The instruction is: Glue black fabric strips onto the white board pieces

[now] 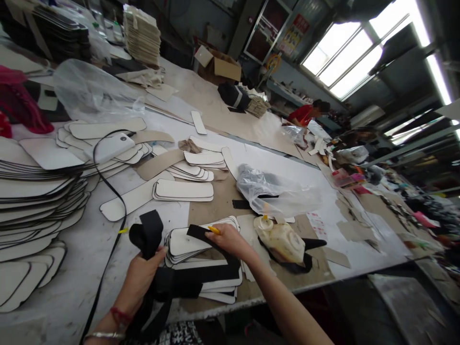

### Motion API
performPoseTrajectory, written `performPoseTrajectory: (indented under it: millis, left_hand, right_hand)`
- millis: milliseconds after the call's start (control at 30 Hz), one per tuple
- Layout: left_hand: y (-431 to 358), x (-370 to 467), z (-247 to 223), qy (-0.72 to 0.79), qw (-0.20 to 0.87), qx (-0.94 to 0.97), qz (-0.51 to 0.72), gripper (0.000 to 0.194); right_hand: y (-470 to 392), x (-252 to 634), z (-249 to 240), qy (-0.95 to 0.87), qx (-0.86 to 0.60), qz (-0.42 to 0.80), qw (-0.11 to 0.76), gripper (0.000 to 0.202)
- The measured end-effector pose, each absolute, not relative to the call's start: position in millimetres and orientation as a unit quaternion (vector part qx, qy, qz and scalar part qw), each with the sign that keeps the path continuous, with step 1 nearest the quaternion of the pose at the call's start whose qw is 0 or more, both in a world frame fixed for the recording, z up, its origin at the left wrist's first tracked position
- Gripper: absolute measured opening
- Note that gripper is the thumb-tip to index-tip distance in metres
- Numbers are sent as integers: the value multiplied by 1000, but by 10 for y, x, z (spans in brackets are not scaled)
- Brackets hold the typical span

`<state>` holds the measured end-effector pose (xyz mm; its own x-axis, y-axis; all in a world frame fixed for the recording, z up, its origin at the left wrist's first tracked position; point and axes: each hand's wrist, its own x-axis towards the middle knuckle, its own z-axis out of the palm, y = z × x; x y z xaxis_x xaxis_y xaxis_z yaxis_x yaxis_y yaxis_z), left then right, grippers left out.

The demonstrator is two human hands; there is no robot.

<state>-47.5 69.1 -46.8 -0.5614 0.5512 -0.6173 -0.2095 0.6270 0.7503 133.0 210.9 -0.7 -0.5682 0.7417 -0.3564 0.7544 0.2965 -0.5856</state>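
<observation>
Two hands work near the front edge of the long white worktable [273,163], approx. at its middle. Left hand [138,278] is closed on a wide black fabric strap [153,235], which loops up above the fingers and runs down towards the person. Right hand [228,239] is closed on a small yellow pen-like tool [214,230] and presses its tip on a flat black strip [212,247] that lies across a small pile of white rounded flat pieces with black edging [190,244]. The hands are apart, w/ this pile between them. As for progress, I judge that the work is in the middle: some white pieces w/ black band already across them lie under the pile at the front edge, but many similar pieces wait, i.e. a tall stack of big white panels [36,191] at the left edge and several small piles [183,190] towards the table centre. Just right of the right hand stands a dirty cream plastic bottle [282,239] on black scraps, and behind it a clear plastic bag [276,191]. A thin black cable [108,182] runs across the left part of the table to a white box-like device [115,145]. Another person in a red top [304,114] sits at the far end.
</observation>
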Motion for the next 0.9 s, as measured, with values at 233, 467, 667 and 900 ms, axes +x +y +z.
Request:
performPoseTrajectory:
  millis: [233, 467, 667, 900]
  left_hand:
    - [861, -141, -391, 831, 320, 414, 187, 22]
    - [1118, 71, -471, 771, 193, 605, 41, 39]
    - [1169, 46, -574, 748, 173, 641, 20, 35]
    - [1046, 20, -521, 750, 179, 631, 87, 33]
  right_hand:
    - [2323, 1436, -44, 799, 478, -366, -10, 30]
    - [2384, 1833, -187, 778, 502, -375, -53, 32]
    - [2365, 2020, -206, 765, 524, -371, -59, 33]
    - [2333, 2062, -158, 748, 533, -386, -80, 34]
